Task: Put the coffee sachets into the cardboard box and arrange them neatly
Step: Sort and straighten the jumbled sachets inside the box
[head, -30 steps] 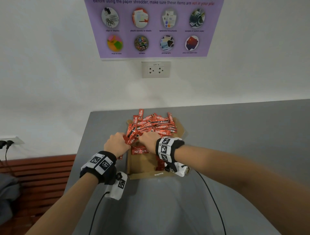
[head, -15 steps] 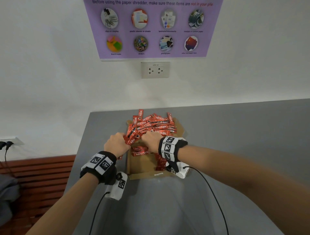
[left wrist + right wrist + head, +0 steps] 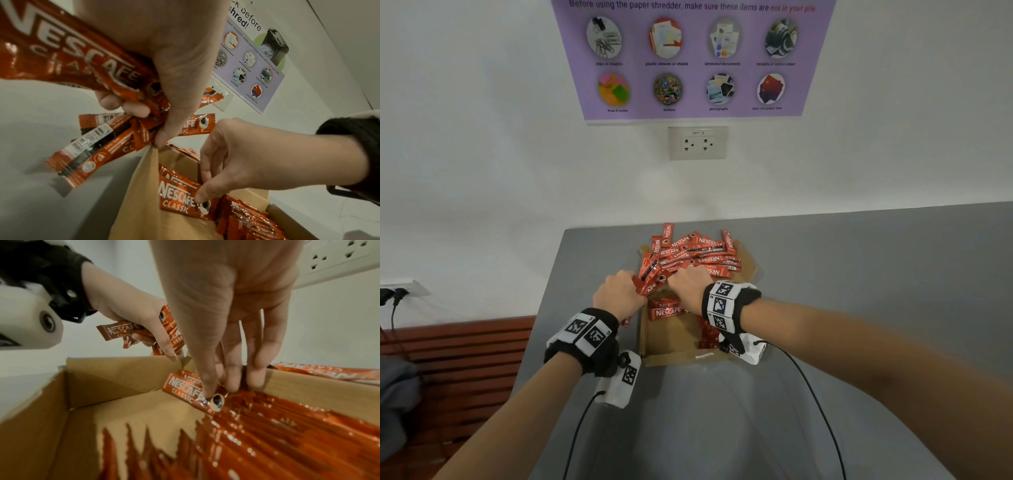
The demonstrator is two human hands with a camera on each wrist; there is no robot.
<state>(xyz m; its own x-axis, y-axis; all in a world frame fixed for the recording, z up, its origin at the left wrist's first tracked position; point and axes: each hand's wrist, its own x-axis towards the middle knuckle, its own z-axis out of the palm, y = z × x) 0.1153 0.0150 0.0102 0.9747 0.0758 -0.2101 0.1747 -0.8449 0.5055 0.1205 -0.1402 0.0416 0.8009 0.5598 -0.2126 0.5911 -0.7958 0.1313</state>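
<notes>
An open cardboard box (image 3: 674, 358) (image 3: 139, 194) (image 3: 115, 374) sits on the grey table. Red Nescafe sachets (image 3: 695, 255) are piled loosely over its far end. My left hand (image 3: 619, 294) (image 3: 150, 116) (image 3: 127, 311) hovers at the box's left wall and grips a bundle of sachets (image 3: 86, 53). My right hand (image 3: 688, 286) (image 3: 202, 186) (image 3: 222, 386) reaches down into the box. It pinches one sachet (image 3: 667, 312) (image 3: 176, 199) (image 3: 183, 389) between thumb and fingers. A row of sachets (image 3: 287, 443) (image 3: 246, 219) stands along the box's right side.
The table's left edge (image 3: 544, 308) runs close beside the box, with a wooden slatted bench (image 3: 455, 349) below it. Wrist-camera cables (image 3: 808, 394) trail across the near table. A wall socket (image 3: 698, 142) and a purple poster (image 3: 691, 58) hang behind.
My right hand has shifted slightly to the right inside the box with its sachet. My left hand still holds its bundle in the same place.
</notes>
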